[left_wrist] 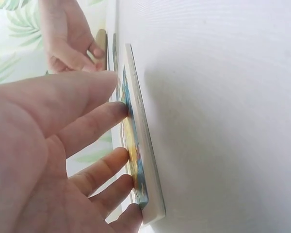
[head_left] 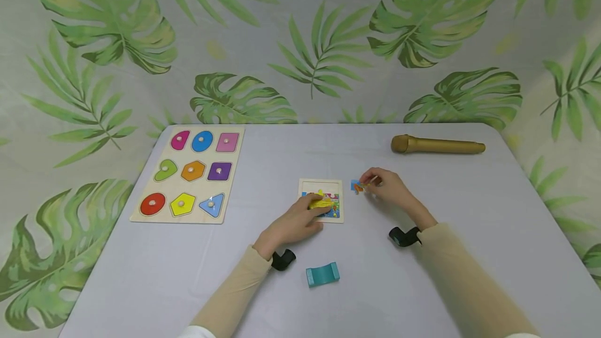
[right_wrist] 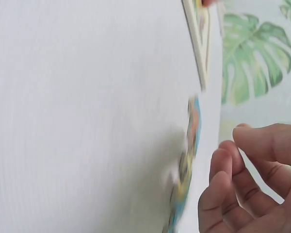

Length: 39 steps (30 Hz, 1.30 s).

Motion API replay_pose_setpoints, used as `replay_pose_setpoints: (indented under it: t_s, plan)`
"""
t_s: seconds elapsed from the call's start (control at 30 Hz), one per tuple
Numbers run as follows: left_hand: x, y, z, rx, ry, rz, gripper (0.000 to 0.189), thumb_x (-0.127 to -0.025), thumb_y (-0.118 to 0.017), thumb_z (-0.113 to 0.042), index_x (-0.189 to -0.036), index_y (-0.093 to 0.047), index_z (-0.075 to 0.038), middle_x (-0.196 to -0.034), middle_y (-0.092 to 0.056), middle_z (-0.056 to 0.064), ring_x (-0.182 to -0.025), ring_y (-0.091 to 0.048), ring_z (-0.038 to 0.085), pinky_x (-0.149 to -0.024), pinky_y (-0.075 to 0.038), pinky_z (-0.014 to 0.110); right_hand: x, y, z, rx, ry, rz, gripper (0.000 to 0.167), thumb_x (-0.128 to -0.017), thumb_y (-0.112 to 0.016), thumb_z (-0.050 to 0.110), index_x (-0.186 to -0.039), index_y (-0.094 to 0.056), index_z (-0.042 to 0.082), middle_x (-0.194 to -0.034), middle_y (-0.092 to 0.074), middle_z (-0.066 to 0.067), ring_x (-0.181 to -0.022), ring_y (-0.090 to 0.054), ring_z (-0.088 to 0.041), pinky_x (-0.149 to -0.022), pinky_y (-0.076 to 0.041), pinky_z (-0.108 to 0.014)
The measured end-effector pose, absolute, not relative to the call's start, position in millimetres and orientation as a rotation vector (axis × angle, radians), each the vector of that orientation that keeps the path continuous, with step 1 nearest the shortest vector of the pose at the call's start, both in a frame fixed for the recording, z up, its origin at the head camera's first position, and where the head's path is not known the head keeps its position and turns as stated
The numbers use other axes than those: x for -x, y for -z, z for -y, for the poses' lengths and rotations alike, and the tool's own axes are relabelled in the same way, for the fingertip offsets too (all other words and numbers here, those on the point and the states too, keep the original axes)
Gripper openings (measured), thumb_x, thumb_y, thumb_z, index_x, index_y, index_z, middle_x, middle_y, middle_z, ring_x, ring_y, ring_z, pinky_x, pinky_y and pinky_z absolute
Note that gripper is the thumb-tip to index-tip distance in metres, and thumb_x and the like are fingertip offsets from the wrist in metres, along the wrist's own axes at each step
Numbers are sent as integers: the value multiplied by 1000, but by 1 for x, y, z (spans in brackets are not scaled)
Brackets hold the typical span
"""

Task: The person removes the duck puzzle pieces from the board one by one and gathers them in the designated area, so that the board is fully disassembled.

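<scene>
A small square jigsaw puzzle in a pale wooden frame (head_left: 321,181) lies mid-table, its upper part showing bare board. My left hand (head_left: 297,218) rests on it, fingertips touching the colourful assembled pieces; the left wrist view shows these fingers (left_wrist: 99,170) spread and only lightly bent. To the right of the frame are loose puzzle pieces (head_left: 355,185), blue and orange, partly covered by my right hand (head_left: 387,186). In the right wrist view the right hand's fingers (right_wrist: 220,162) are loosely bent just above the pieces (right_wrist: 194,126), and nothing shows between thumb and fingers.
A wooden board of knobbed shapes (head_left: 176,186) lies at the left. A gold microphone-shaped object (head_left: 436,145) lies at the back right. Near the front is a teal curved stand (head_left: 323,275). Leaf-patterned cloth (head_left: 324,61) hangs behind the white table (head_left: 263,160).
</scene>
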<state>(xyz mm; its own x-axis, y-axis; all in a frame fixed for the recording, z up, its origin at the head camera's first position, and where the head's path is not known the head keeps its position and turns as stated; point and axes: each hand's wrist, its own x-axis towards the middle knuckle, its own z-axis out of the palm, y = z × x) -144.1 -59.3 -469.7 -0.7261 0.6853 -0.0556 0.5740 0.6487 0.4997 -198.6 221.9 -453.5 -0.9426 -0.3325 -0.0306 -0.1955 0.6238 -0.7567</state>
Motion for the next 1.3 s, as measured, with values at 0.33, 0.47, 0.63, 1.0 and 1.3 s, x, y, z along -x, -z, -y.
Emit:
replay_pose_setpoints:
  t_s: [0.33, 0.47, 0.63, 1.0, 1.3]
  plan:
    - [144, 466, 60, -1073, -626, -2625, 43, -97, -57, -24, -138, -53, -12, -147, -33, 20, -139, -25, 34, -111, -25, 42, 190, 461, -173, 622, 1215, -2564, 20, -83, -59, -7, -99, -64, 2, -97, -64, -8, -82, -54, -21, -74, -46, -33]
    - [143, 465, 60, -1127, -632, -2634, 43, -96, -59, -21, -137, -53, -9, -145, -35, 23, -137, -27, 37, -110, -27, 44, 190, 463, -166, 632, 1185, -2575, 20, -81, -60, -9, -98, -64, 2, -95, -63, -6, -81, -52, -20, -72, -46, -32]
    - [143, 463, 60, -1116, -649, -2636, 42, -96, -59, -20, -137, -54, -10, -144, -36, 23, -137, -28, 38, -110, -28, 45, 188, 461, -162, 614, 1181, -2590, 21, -81, -58, -10, -97, -64, 3, -94, -62, -6, -80, -52, -20, -71, -45, -32]
    - [141, 461, 60, -1042, -684, -2619, 41, -97, -57, -20, -137, -54, -12, -146, -35, 20, -138, -25, 37, -110, -28, 45, 189, 463, -162, 546, 1285, -2538, 23, -81, -58, -10, -100, -64, 0, -94, -62, -9, -84, -53, -22, -78, -46, -33]
    - [141, 463, 60, -1036, -681, -2623, 41, -97, -57, -20, -137, -54, -11, -145, -36, 19, -138, -26, 36, -110, -28, 44, 189, 467, -161, 688, 1229, -2595, 33, -81, -56, -12, -109, -66, 1, -99, -60, -10, -82, -52, -21, -74, -46, -33]
